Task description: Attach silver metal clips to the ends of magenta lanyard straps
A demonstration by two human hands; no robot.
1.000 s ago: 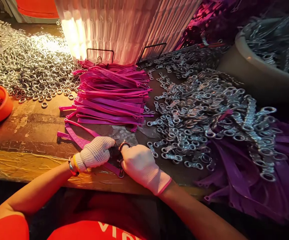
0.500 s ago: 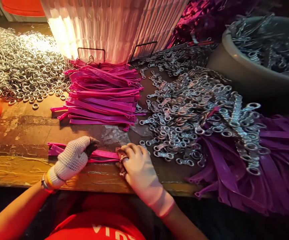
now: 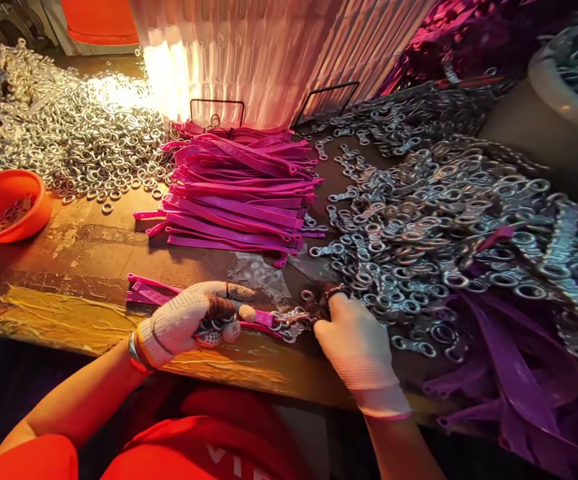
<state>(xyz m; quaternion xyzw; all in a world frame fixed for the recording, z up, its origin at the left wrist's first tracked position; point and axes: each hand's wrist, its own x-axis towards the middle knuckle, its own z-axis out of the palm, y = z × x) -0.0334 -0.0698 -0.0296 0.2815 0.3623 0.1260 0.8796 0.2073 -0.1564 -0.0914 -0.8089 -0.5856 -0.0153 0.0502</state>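
My left hand [image 3: 196, 319], in a white dotted glove with dark fingertips, closes around a few bright pink straps [image 3: 151, 291] lying along the table's front edge. From its right side the straps' ends [image 3: 263, 319] stick out and meet a small cluster of silver metal links [image 3: 291, 325]. My right hand [image 3: 356, 343], gloved in white too, is closed with its dark fingertips at the right end of that cluster, beside the large pile of metal links [image 3: 399, 240]. What those fingertips pinch is hidden.
A stack of pink straps [image 3: 239, 193] lies beyond my hands, before a lit corrugated panel [image 3: 269, 60]. Metal rings [image 3: 93, 140] are heaped at left near an orange bowl [image 3: 43, 207]. Purple straps [image 3: 513, 373] hang over the right edge; a grey tub [image 3: 529, 127] stands behind.
My right hand has moved off the straps' right end toward the metal link pile, and links now show at that end. My left hand has slid right along the straps. The view has shifted left.
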